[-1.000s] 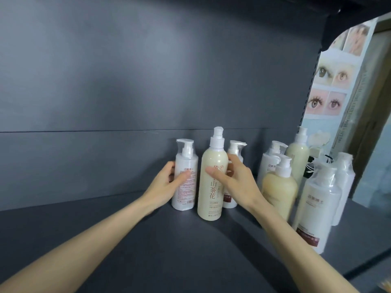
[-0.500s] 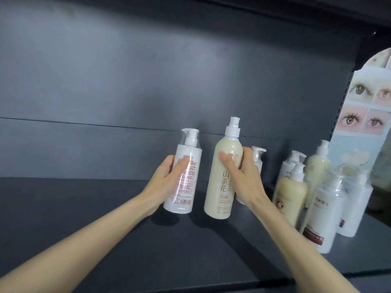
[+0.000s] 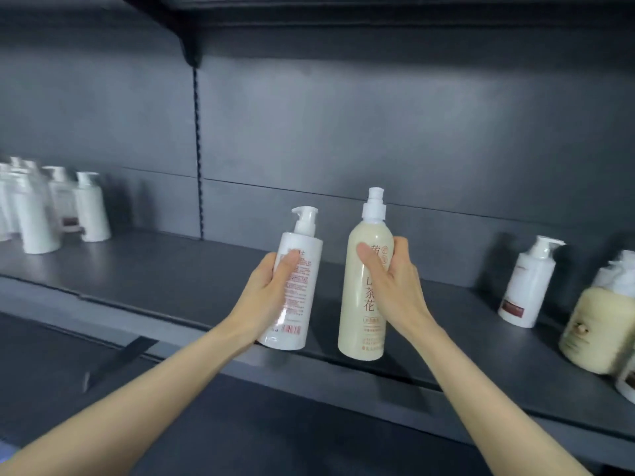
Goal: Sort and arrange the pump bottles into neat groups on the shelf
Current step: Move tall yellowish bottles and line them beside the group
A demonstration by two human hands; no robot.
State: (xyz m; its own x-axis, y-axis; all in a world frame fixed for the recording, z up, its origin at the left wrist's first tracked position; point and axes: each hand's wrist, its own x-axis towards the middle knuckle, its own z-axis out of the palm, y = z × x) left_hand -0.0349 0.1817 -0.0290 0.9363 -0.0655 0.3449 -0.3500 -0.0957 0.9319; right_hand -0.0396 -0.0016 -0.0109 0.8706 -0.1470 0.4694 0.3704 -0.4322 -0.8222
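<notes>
My left hand (image 3: 266, 297) grips a white pump bottle (image 3: 295, 286) with red print, held upright above the front of the dark shelf (image 3: 178, 280). My right hand (image 3: 395, 290) grips a taller cream pump bottle (image 3: 360, 317) with brown characters, also lifted clear of the shelf. The two bottles hang side by side, a small gap between them. A blurred group of several white pump bottles (image 3: 86, 207) stands at the far left of the shelf. On the right stand a white pump bottle (image 3: 529, 283) with a brown label and a squat cream bottle (image 3: 594, 328).
The shelf's back panel (image 3: 343, 132) is dark grey, with a slotted upright (image 3: 196, 149) left of centre. An upper shelf (image 3: 309, 12) overhangs. A lower dark surface (image 3: 68, 365) lies below the shelf's front edge (image 3: 343, 383).
Both hands have lifted their bottles off the shelf and carried them left, away from the right-hand cluster. The view has swung left, bringing the white bottle group into sight.
</notes>
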